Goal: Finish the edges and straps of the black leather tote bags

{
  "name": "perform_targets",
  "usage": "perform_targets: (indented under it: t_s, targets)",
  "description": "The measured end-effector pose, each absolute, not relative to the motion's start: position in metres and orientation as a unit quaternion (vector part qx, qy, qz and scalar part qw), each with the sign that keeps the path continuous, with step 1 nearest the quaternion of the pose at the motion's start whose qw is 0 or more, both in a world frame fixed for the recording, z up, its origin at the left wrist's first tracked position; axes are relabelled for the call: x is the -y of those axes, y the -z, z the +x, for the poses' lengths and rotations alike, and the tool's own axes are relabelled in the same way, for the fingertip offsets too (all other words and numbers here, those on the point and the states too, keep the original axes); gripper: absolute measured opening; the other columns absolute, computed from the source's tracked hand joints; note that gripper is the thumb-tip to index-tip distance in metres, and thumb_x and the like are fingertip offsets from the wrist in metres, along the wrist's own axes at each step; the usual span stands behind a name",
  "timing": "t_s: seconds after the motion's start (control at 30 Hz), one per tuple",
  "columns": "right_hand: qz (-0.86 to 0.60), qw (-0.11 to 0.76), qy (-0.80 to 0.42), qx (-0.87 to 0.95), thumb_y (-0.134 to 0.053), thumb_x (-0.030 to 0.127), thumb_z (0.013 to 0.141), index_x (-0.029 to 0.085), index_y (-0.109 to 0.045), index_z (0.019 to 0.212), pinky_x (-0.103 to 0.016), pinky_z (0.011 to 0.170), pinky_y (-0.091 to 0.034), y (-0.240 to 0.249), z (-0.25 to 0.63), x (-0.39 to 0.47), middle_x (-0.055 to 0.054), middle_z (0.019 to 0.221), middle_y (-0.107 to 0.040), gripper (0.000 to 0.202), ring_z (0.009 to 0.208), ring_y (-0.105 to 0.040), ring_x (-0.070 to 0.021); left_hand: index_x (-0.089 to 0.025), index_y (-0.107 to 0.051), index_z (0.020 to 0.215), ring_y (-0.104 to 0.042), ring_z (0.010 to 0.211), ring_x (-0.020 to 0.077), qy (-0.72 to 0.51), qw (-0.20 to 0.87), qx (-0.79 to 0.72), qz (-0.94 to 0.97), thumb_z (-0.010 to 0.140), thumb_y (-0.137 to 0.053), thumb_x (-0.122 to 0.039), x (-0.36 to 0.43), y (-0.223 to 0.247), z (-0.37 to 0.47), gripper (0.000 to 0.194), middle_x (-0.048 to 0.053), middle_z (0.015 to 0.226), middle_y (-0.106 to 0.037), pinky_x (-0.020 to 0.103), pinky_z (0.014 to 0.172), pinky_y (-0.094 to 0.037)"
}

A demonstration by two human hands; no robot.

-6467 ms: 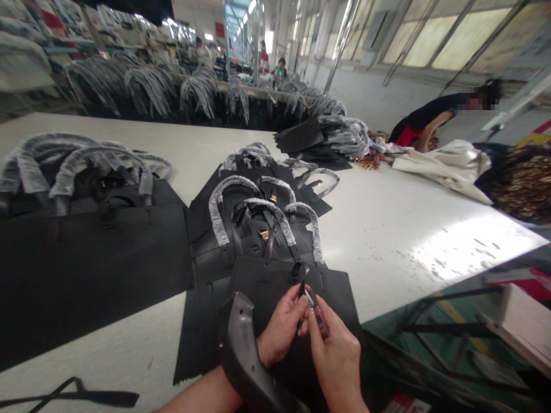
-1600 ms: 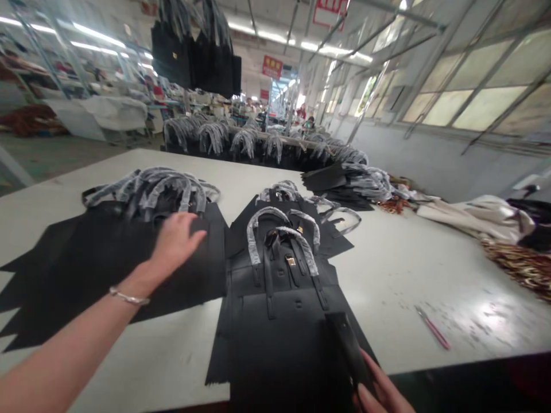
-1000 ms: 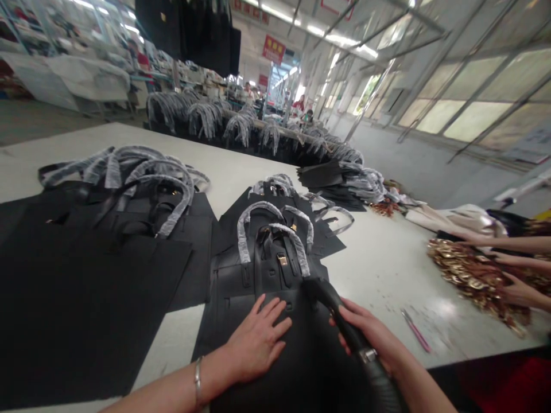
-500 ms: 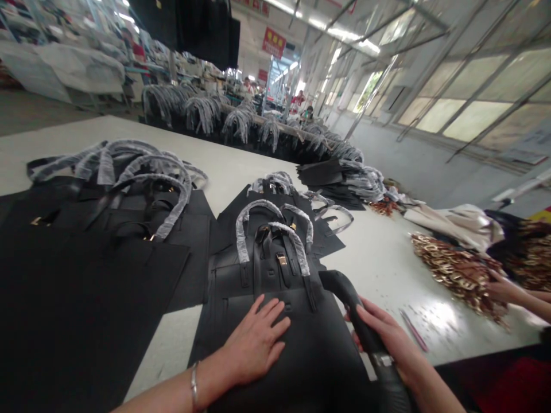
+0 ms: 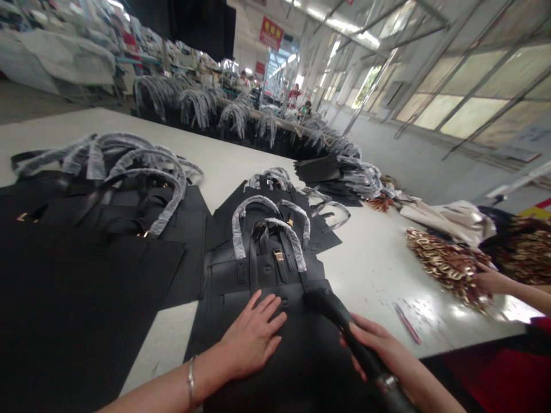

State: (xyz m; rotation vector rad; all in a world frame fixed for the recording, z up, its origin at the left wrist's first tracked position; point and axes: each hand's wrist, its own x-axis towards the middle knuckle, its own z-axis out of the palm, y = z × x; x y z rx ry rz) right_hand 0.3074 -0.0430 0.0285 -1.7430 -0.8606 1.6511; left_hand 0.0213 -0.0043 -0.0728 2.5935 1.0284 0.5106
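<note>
White table [image 5: 370, 269]: black bag panels [image 5: 86, 275], brass hardware pile [image 5: 443, 264], pink pen [image 5: 407, 323].

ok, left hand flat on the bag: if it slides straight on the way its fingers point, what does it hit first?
Likely the black nozzle that the right hand holds: the left hand lies flat on the black bag, fingers pointing up and right toward the nozzle's tip. Depth is unclear; it could pass just short of the strap with the gold buckle.

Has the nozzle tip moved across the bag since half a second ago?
Yes. The black nozzle tip moved left, from the bag's right edge onto its panel.
</note>
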Motion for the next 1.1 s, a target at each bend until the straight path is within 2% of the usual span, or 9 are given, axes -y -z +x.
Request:
perform_targets:
  t_s: [0.13,0.33,0.47,0.53,0.6,0.67,0.77,0.97,1.1]
  targets:
    - [-0.668,0.276,-0.615,0.315,-0.069,0.048,0.080,0.019,-0.049,0.133,-0.020,0.037,-0.049,-0.027,0.308,0.046,-0.003,0.076,-0.070,0.065,0.044,-0.062,-0.0120,-0.026,-0.051,0.130,-0.033,0.140,0.0269,-0.184,0.152,-0.358,0.903,0.094,-0.047,-0.040,0.003,0.074,0.022,0.039,0.008,0.147,-0.045,0.052,0.119,-0.015]
    - [-0.664,0.375,-0.549,0.343,-0.073,0.048,0.077,0.020,-0.054,0.128,-0.023,0.042,-0.051,-0.019,0.298,0.037,0.000,0.078,-0.068,0.061,0.049,-0.061,-0.0124,-0.026,-0.050,0.132,-0.034,0.139,0.0268,-0.187,0.143,-0.356,0.904,0.095,-0.047,-0.039,0.003,0.078,0.021,0.039,0.008,0.148,-0.043,0.052,0.118,-0.015]
    - [-0.670,0.377,-0.547,0.332,-0.073,0.048,0.077,0.022,-0.049,0.135,-0.023,0.042,-0.050,-0.024,0.304,0.054,0.000,0.081,-0.069,0.069,0.050,-0.061,-0.0126,-0.024,-0.054,0.124,-0.042,0.132,0.0279,-0.182,0.126,-0.364,0.905,0.093,-0.049,-0.033,0.001,0.074,0.029,0.033,0.010,0.138,-0.051,0.054,0.115,-0.021]
    - [-0.678,0.363,-0.555,0.316,-0.074,0.048,0.076,0.021,-0.048,0.136,-0.022,0.041,-0.050,-0.028,0.307,0.066,-0.001,0.081,-0.070,0.070,0.049,-0.061,-0.0124,-0.022,-0.060,0.110,-0.052,0.116,0.0277,-0.168,0.120,-0.390,0.897,0.092,-0.051,-0.027,-0.007,0.070,0.041,0.021,0.010,0.120,-0.060,0.053,0.107,-0.032]
    - [-0.687,0.349,-0.561,0.302,-0.074,0.047,0.076,0.022,-0.049,0.136,-0.021,0.041,-0.049,-0.030,0.309,0.076,-0.002,0.082,-0.070,0.070,0.049,-0.061,-0.0117,-0.020,-0.062,0.098,-0.057,0.101,0.0245,-0.161,0.129,-0.407,0.890,0.092,-0.049,-0.019,-0.020,0.068,0.057,0.015,0.008,0.104,-0.062,0.045,0.094,-0.044]
    - [-0.694,0.341,-0.561,0.295,-0.074,0.046,0.076,0.023,-0.050,0.136,-0.021,0.041,-0.049,-0.027,0.310,0.083,-0.002,0.083,-0.071,0.069,0.049,-0.062,-0.0116,-0.020,-0.062,0.097,-0.057,0.096,0.0209,-0.178,0.152,-0.392,0.890,0.093,-0.046,-0.013,-0.037,0.069,0.075,0.018,0.006,0.101,-0.062,0.035,0.086,-0.048]
    - [-0.691,0.358,-0.556,0.290,-0.074,0.048,0.074,0.022,-0.049,0.137,-0.022,0.039,-0.049,-0.017,0.312,0.089,-0.002,0.079,-0.071,0.072,0.046,-0.061,-0.0128,-0.021,-0.063,0.104,-0.056,0.098,0.0171,-0.199,0.166,-0.321,0.911,0.095,-0.044,-0.013,-0.062,0.074,0.098,0.022,0.004,0.105,-0.062,0.028,0.084,-0.048]
    - [-0.667,0.416,-0.552,0.279,-0.075,0.051,0.073,0.022,-0.046,0.139,-0.027,0.041,-0.051,-0.002,0.320,0.099,-0.004,0.081,-0.071,0.078,0.048,-0.062,-0.0154,-0.026,-0.066,0.102,-0.056,0.092,0.0182,-0.142,0.071,-0.216,0.963,0.095,-0.051,-0.024,-0.086,0.075,0.116,0.016,0.003,0.107,-0.062,0.026,0.059,-0.044]
    - [-0.653,0.461,-0.536,0.273,-0.074,0.050,0.076,0.023,-0.045,0.139,-0.027,0.045,-0.049,-0.007,0.329,0.109,-0.005,0.086,-0.072,0.075,0.050,-0.061,-0.0150,-0.025,-0.064,0.100,-0.057,0.089,0.0170,-0.134,0.028,-0.154,0.978,0.094,-0.052,-0.021,-0.092,0.069,0.118,0.014,0.001,0.111,-0.063,0.026,0.052,-0.038]
